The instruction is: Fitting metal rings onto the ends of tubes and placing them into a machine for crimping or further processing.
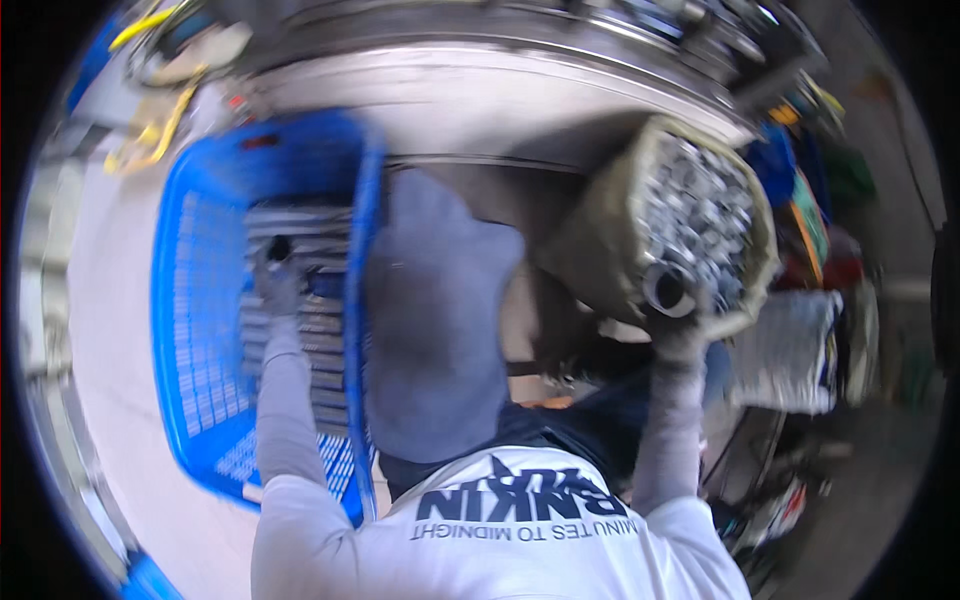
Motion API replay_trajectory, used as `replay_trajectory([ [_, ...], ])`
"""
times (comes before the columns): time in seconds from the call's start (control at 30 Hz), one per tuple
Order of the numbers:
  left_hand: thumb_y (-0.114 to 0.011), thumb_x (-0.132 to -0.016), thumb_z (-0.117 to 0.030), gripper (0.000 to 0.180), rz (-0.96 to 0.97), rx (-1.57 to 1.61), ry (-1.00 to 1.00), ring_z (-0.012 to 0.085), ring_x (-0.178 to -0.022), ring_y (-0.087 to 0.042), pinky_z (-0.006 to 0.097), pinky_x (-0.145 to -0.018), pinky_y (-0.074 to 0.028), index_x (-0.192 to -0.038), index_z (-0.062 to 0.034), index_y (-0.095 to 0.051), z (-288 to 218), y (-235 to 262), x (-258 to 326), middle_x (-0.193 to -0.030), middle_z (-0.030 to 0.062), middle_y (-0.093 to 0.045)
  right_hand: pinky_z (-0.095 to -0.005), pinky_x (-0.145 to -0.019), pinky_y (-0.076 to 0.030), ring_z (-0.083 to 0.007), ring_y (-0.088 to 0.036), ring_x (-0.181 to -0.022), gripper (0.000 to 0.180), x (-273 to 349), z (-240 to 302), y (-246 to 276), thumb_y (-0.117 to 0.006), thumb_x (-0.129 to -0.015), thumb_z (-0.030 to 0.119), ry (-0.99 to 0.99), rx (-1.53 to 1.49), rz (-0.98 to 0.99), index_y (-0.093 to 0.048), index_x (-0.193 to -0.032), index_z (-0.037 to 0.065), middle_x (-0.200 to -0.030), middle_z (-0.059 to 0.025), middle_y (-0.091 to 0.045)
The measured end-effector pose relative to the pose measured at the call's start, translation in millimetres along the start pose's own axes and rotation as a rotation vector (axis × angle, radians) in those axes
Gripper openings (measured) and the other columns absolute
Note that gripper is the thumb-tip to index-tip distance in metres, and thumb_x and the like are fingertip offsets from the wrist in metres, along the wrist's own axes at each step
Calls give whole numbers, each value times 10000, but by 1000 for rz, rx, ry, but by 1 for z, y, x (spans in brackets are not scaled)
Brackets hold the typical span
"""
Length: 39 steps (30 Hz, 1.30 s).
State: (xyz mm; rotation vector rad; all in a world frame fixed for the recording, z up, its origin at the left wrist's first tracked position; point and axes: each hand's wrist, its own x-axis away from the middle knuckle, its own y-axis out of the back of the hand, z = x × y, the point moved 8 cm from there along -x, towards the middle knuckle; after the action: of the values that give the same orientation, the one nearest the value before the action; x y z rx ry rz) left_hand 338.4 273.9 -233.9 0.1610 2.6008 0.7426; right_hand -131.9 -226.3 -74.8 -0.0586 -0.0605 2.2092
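Pale floor [112, 290] runs along the left side of the blue basket [172, 300], your landmark here. The basket is long and deep, with slotted walls; its far end reaches toward the pale panel [500, 85] under the machine bench [430, 28], and its near end comes back beside your left upper arm. Its right rim is the edge to mind: a grey flat piece [435, 310], board or cloth, you cannot tell which, sits just beside it and takes up much of the space between your arms. Well to the right of the basket, past that grey piece, the pale sack [600, 235] leans with its mouth toward you, its rolled edge framing a heap of metal rings [700, 205]. A white bundle [785, 350] lies just right of the sack, narrowing the room there. Inside the basket, metal bars [325, 395] lie crosswise in a row, within its walls.

Your left hand [280, 288] is down in the basket over the bars, a dark round thing [278, 248] at its fingertips; blur hides how far the fingers are open and whether they grip it. Your right hand [680, 335], at the sack's near lip, has its fingers curled around one round metal piece [668, 291], whose open end faces up.
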Motion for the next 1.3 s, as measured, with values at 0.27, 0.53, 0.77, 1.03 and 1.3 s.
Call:
replay_trajectory([
  [0.27, -860, -794, -101, 851, 327, -220, -409, 349, -1244, -634, 446, -1075, -486, -1551, -31, -476, -287, 1, -61, -1386, 235, -632, -411, -899, -614, -280, -729, -1005, 555, 14, 1, -12, -544, -1083, 444, -231, -672, 75, -582, -1393, -15, -1191, -185, -710],
  [0.53, -817, -693, -87, 555, 456, -38, -838, 344, -927, -680, 458, -807, -543, -1227, -64, -667, -448, -67, -10, -1062, 116, -701, -402, -899, -606, -227, -700, -986, 477, 16, 2, -18, -578, -1072, 356, -181, -566, 135, -605, -1395, 6, -1182, -137, -712],
  [0.77, -779, -684, -252, 581, 901, -379, -915, 362, -962, -658, 473, -839, -505, -1209, -53, -627, -499, -132, 107, -1012, 158, -666, -323, -837, -504, -187, -643, -926, 616, 19, 41, -11, -429, -1039, 503, 274, 254, -19, -680, -1210, -33, -1000, -103, -676],
  [1.03, -772, -696, -254, 533, 882, -369, -893, 352, -948, -666, 484, -836, -518, -1169, -56, -624, -488, -151, 105, -983, 153, -661, -366, -894, -570, -282, -738, -993, 255, 15, 17, 1, -483, -1046, 120, 118, -537, -113, -657, -1146, -37, -1090, -168, -731],
  [1.3, -793, -716, -293, 510, 904, -446, -887, 315, -943, -672, 445, -823, -520, -1139, -74, -611, -484, -162, 108, -971, 122, -659, -380, -902, -552, -313, -730, -965, 378, 19, 51, -10, -450, -1026, 272, 412, 390, -139, -710, -1074, 2, -1006, -146, -752],
])
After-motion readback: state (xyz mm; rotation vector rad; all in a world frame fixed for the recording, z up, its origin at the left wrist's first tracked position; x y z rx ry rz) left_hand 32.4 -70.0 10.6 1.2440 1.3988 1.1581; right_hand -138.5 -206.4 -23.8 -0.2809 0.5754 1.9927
